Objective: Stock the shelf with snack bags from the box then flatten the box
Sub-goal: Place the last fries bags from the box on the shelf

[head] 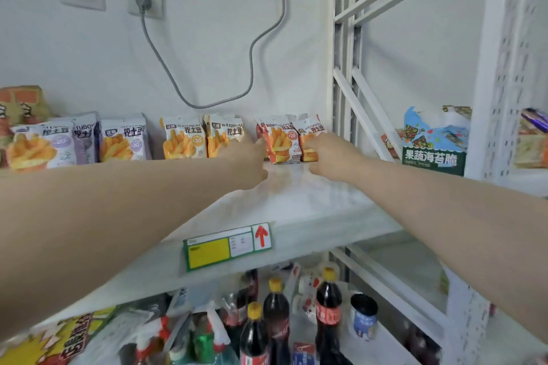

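The white shelf (311, 195) is carrying a row of snack packets along its back edge. The right hand (329, 154) is reaching to the shelf's back, curling its fingers round the rightmost of the red snack bags (280, 142). The left hand (249, 157) is touching their left edge; how far it is closing cannot be told. The red bags are standing upright, right of the shelf's middle. The orange snack bags (204, 139) are standing at the shelf's back middle.
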